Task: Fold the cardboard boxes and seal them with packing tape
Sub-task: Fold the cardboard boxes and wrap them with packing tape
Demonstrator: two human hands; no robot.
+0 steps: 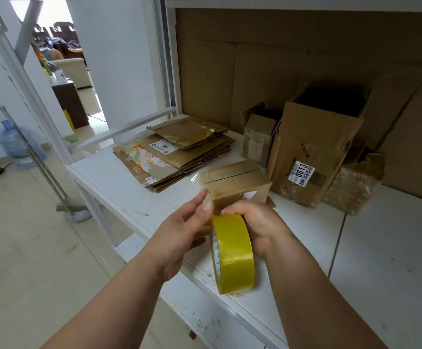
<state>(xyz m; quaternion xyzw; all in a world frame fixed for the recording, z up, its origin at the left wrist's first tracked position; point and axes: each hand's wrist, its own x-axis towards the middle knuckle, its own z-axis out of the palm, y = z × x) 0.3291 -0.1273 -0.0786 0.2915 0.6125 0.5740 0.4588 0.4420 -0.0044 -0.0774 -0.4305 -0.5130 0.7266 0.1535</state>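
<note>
A small closed cardboard box (pixel 235 182) sits on the white shelf (pixel 119 182), its top flaps meeting along a seam, with clear tape sticking out at its left corner. My right hand (pixel 252 222) grips a roll of yellow packing tape (pixel 232 253) from above, just in front of the box. My left hand (pixel 187 227) is at the roll's left side, fingers straight, thumb against the top edge of the roll near the box's front face.
A stack of flattened cardboard boxes (pixel 174 152) lies at the back left of the shelf. Open boxes stand behind and to the right: a small one (pixel 257 137), a tall labelled one (pixel 313 152), and another taped one (pixel 356 185). Cardboard sheets line the back wall.
</note>
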